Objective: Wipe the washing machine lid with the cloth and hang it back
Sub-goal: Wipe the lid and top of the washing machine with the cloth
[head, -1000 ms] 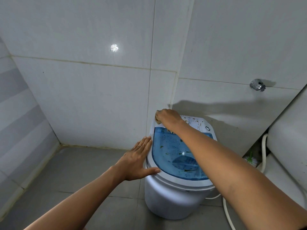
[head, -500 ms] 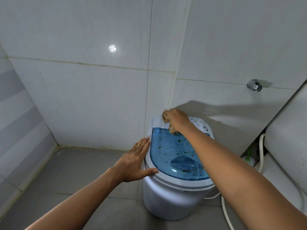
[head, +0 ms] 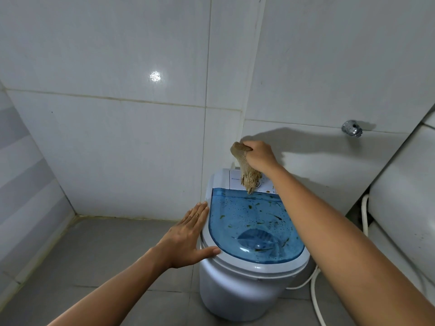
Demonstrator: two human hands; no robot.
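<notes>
A small white washing machine (head: 237,290) stands in the room's corner on the floor. Its clear blue lid (head: 247,222) is closed and speckled with dark green-brown bits. My right hand (head: 260,155) grips a tan knitted cloth (head: 248,175) and holds it up above the machine's white control panel (head: 233,181); the cloth's loose end dangles down to the panel's front edge. My left hand (head: 188,234) lies flat with fingers spread against the machine's left rim, thumb resting on the rim.
White tiled walls meet behind the machine. A chrome tap (head: 352,128) juts from the right wall. A white hose (head: 314,292) runs down at the machine's right, beside a white appliance (head: 404,201). Grey floor tiles (head: 101,260) lie to the left.
My right hand has lifted the cloth off the back of the lid and panel, so it now hangs in the air. My left hand stays on the rim.
</notes>
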